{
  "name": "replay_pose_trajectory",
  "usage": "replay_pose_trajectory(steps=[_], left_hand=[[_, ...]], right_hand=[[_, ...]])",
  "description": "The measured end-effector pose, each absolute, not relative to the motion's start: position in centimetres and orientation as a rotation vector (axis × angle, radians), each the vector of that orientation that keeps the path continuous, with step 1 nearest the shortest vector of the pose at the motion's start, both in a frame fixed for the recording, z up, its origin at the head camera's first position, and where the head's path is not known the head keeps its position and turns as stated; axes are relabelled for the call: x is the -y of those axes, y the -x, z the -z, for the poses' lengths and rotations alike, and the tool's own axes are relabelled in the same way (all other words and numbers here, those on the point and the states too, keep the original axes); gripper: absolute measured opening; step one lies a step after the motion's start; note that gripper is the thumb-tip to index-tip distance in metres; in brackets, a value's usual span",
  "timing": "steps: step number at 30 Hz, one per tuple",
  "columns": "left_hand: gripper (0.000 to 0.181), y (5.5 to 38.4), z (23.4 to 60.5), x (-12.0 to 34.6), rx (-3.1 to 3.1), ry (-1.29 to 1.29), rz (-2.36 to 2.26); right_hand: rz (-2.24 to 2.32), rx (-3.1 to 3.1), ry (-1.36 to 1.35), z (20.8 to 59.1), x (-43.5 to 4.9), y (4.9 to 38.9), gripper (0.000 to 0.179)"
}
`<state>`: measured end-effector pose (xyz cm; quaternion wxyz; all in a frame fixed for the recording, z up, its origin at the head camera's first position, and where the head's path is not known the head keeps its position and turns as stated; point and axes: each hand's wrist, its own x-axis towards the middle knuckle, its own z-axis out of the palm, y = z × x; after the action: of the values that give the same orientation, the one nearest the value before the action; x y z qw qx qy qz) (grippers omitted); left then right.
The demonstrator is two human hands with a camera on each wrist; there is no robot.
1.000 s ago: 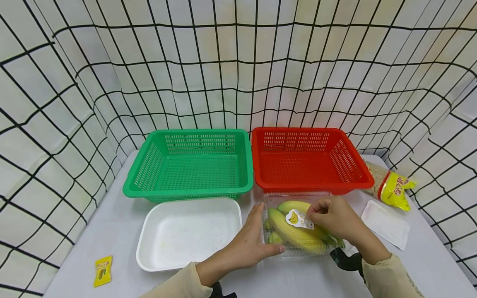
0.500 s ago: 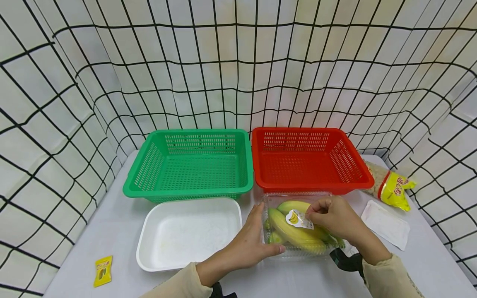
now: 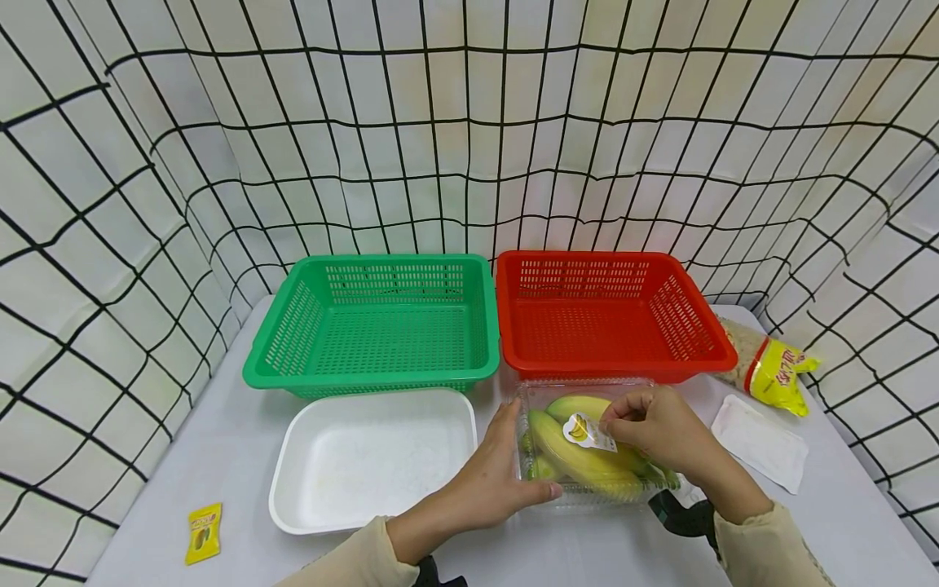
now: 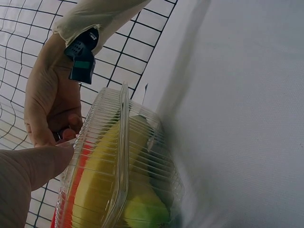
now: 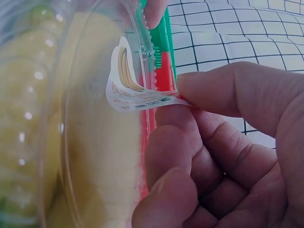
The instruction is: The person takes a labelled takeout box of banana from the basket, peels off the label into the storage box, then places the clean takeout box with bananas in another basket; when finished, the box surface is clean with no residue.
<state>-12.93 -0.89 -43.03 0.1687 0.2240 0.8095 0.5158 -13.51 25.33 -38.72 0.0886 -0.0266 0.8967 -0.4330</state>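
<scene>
A clear plastic clamshell box [image 3: 528, 390] with bananas [image 3: 579, 461] inside lies on the table in front of the red basket. On its lid is a white banana sticker [image 5: 127, 88], its right end lifted off the plastic. My right hand [image 3: 663, 428] pinches that lifted end between thumb and forefinger, the other fingers curled beneath in the right wrist view. Along the box's left side my left hand [image 3: 487, 473] rests with fingers extended and the thumb at the front. The left wrist view shows the left thumb [image 4: 45, 164] against the ribbed plastic.
Behind stand a green basket [image 3: 370, 381] and a red basket [image 3: 623, 367]. A white tray [image 3: 374, 465] lies left of the box. To the right are a yellow-ended bag [image 3: 778, 375] and a white flat packet [image 3: 759, 440]. A small yellow packet [image 3: 204, 534] lies front left; black netting surrounds the table.
My right fingertips have shifted very slightly left with the sticker's lifted end. My left hand and the box stay in place.
</scene>
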Motion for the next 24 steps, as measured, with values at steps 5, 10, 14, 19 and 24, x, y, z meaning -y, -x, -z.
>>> replay_pose_trajectory(steps=[5, 10, 14, 19, 24], left_hand=[[0.116, 12.91, 43.0, 0.92, -2.296, -0.634, -1.468], [0.115, 12.92, 42.99, 0.88, -2.3, -0.631, -1.464], [0.115, 12.93, 43.04, 0.88, -2.301, -0.624, -1.464], [0.115, 12.88, 43.05, 0.86, -2.3, -0.616, -1.466], [0.116, 12.86, 43.02, 0.86, -2.304, -0.621, -1.468]], right_hand=[[1.287, -2.662, 0.084, 38.65, -25.32, 13.49, 0.01], [1.282, -2.663, 0.088, 38.59, -25.29, 13.47, 0.011], [1.272, -2.668, 0.076, 38.49, -25.18, 13.4, 0.011], [1.299, -2.655, 0.084, 38.38, -25.1, 13.31, 0.011], [1.33, -2.646, 0.108, 38.34, -25.05, 13.28, 0.011]])
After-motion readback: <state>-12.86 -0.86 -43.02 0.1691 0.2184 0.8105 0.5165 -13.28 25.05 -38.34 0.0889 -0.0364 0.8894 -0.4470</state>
